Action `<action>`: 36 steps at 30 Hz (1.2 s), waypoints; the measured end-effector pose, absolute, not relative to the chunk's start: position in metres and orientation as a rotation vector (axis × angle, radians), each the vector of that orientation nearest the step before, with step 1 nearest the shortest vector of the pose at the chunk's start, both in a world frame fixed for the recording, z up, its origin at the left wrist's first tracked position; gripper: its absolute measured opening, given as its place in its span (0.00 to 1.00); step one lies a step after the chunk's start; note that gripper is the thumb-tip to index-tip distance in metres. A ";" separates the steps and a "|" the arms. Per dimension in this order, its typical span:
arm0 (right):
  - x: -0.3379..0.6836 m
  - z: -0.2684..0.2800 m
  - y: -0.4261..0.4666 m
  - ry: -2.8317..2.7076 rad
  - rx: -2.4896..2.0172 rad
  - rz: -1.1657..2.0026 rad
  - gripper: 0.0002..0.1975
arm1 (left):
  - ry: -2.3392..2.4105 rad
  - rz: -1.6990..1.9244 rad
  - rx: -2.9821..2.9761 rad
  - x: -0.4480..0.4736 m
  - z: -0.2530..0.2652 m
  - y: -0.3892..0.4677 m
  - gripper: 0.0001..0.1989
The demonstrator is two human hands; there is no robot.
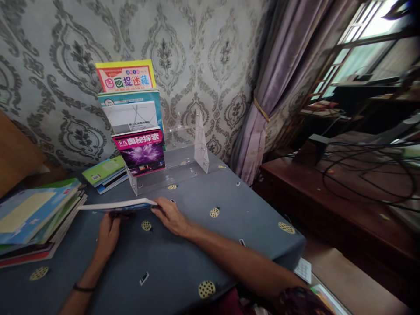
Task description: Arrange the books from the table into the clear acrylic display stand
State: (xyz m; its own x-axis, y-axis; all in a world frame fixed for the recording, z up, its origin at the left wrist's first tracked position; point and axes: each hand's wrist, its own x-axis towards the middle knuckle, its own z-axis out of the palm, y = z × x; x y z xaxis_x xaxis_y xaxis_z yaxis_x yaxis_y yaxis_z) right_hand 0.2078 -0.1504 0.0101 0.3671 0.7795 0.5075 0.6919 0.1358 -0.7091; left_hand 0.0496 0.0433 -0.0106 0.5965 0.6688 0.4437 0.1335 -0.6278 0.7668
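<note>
Between my hands, just above the table, is a thin book [120, 204], tilted so that mostly its white edge shows. My right hand [170, 215] pinches its right end. From below, my left hand [110, 229] grips the near edge, its fingertips partly hidden under the book. Behind it stands a clear acrylic tiered rack [201, 144]. Its left side holds several upright books: a magenta and purple book [143, 153] in front, a grey-white book [133, 117] behind, then a teal book [159, 100] and a yellow-edged book [126, 75] at the back.
A stack of books [31, 218] lies at the left, close to my left hand. More books [105, 172] lie beside the rack. The blue tablecloth [183, 262] has a pineapple print. At the right are a purple curtain [278, 65] and a brown desk [328, 188] with tangled black cables [370, 175].
</note>
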 end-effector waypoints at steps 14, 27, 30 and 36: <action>0.209 0.005 -0.148 -1.334 -1.538 0.089 0.06 | 0.646 0.937 2.094 0.049 -0.007 0.038 0.14; 0.208 0.008 -0.150 -1.329 -1.597 0.117 0.06 | 0.650 0.953 2.114 0.048 -0.010 0.040 0.14; 0.208 0.009 -0.151 -1.334 -1.578 0.120 0.06 | 0.653 0.960 2.109 0.048 -0.009 0.039 0.15; 0.208 0.008 -0.151 -1.328 -1.558 0.099 0.06 | 0.667 0.965 2.084 0.050 -0.008 0.036 0.13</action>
State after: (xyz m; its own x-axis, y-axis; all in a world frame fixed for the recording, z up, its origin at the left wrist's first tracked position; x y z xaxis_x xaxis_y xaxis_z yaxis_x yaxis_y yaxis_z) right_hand 0.2080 -0.1507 0.0081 0.3834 0.7621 0.5217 0.6766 0.1527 -0.7203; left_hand 0.0498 0.0359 -0.0083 0.5833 0.6959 0.4189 0.1458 -0.5970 0.7888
